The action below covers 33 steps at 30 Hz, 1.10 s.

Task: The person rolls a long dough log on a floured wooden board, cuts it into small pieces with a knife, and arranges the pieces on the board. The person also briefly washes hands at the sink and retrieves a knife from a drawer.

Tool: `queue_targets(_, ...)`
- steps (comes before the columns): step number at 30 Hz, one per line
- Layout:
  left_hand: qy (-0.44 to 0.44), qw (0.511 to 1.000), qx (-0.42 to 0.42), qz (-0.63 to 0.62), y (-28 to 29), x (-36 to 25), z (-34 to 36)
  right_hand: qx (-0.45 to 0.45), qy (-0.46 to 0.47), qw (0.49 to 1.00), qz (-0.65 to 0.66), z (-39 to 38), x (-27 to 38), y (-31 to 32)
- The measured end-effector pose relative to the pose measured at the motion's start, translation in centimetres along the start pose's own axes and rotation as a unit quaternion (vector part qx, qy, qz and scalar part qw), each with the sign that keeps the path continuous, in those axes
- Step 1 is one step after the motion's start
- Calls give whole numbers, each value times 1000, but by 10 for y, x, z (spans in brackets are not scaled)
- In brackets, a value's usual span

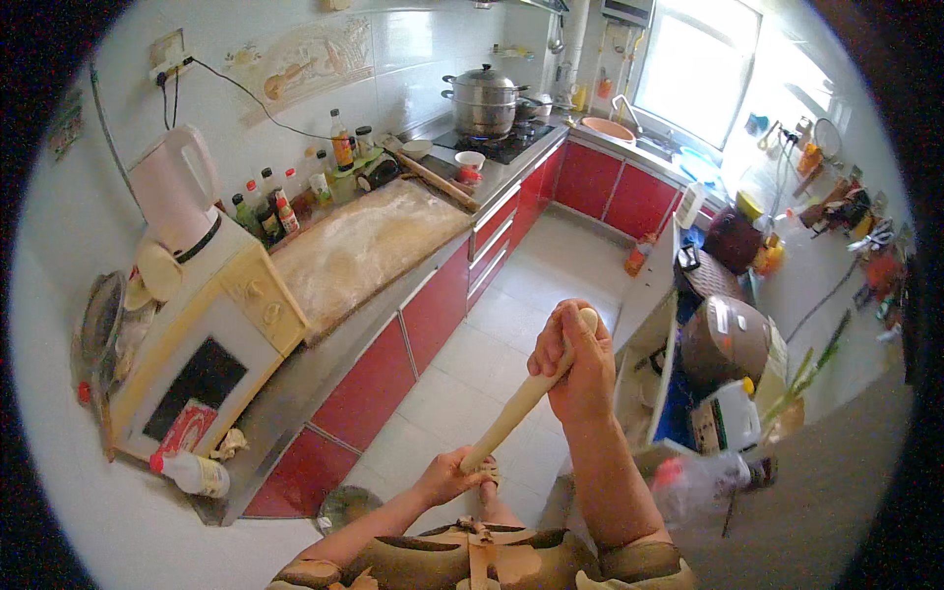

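Right hand and left hand grip the ends of a pale dough roll above the floor. A floured board reaches the bench's front edge; bottles crowd behind it, and a microwave fills the near end.

You wear a loosely draped top in a patchwork of dark olive-brown and lighter tan, the blotches irregular in outline. Your right sleeve is short and ends around the elbow, in the same mottled cloth. A lighter tan strip runs down the middle of your front, with a small dark detail at its upper end, too small to identify. Your forearms are bare, as are your left hand and right hand.
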<state>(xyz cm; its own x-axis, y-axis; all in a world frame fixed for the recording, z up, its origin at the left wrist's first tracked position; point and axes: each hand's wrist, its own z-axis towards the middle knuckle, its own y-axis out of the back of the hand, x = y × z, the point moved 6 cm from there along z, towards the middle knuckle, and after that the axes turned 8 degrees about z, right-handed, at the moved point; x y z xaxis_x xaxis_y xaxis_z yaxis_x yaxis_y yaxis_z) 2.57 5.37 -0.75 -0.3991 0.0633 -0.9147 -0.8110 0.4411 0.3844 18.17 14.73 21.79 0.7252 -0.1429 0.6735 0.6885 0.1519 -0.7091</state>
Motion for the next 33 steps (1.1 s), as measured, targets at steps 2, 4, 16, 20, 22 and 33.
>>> queue_targets(2, 12, 998, -67, -5, 1, 0, 41, 5, -29, 1000, -2, 45, 1, 11)
queue_targets(4, 45, 996, -69, 40, 2, 12, 68, -36, -63, 997, -14, 85, -11, 41)
queue_targets(16, 221, 947, -231, -16, 218, 74, 154, -108, -242, 959, 105, 320, -180, 108)
queue_targets(20, 146, 929, -333, 70, 290, 59, 191, -121, -271, 946, 126, 381, -241, 123)
queue_targets(22, 147, 915, -349, 136, 321, 56, 208, -129, -288, 940, 130, 407, -270, 122)
queue_targets(33, 260, 838, -315, 363, 400, 124, 278, -17, -226, 960, -167, 528, -372, 159)
